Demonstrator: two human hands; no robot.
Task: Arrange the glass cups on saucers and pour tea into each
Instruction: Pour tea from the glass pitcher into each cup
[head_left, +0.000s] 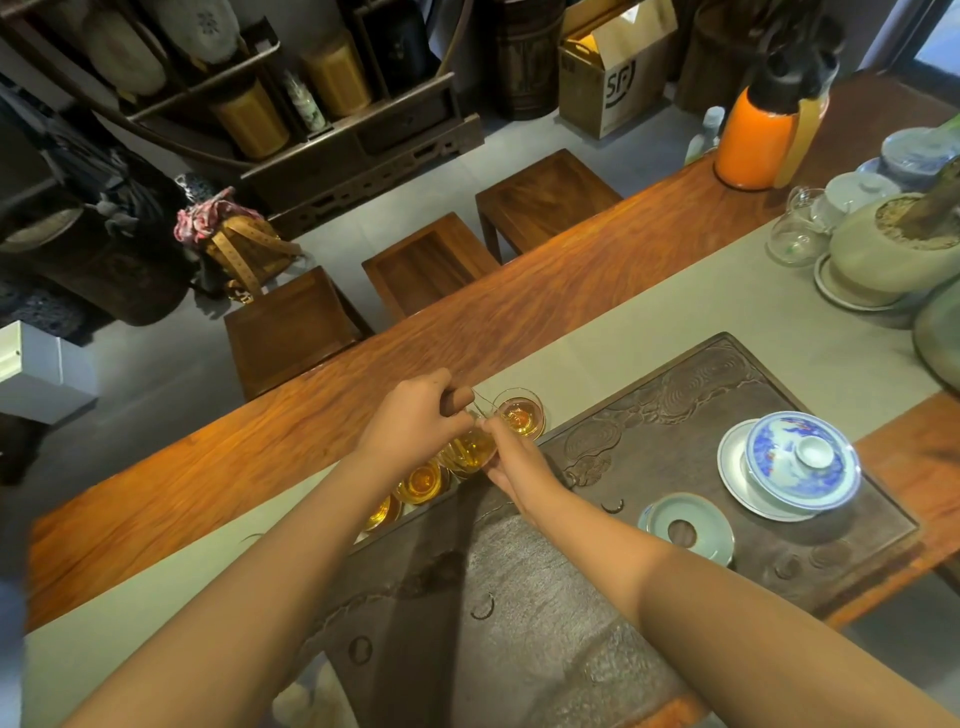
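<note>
Several small glass cups of amber tea stand in a row along the far left edge of the dark tea tray (675, 415): one (519, 415) furthest right, another (421, 483) nearer me, a third (382, 512) half hidden by my left forearm. My left hand (415, 421) is shut on the wooden handle of a glass pitcher (465, 449), which holds amber tea and is tilted low between the cups. My right hand (511, 460) pinches the pitcher's side and rim. Whether saucers lie under the cups I cannot tell.
A blue-and-white lidded bowl (800, 460) on a white saucer and a pale green dish (691, 525) sit on the tray's right part. An orange thermos (758, 135), a potted plant (893, 239) and empty glassware (795, 234) crowd the table's far right. Wooden stools (426, 260) stand beyond the table.
</note>
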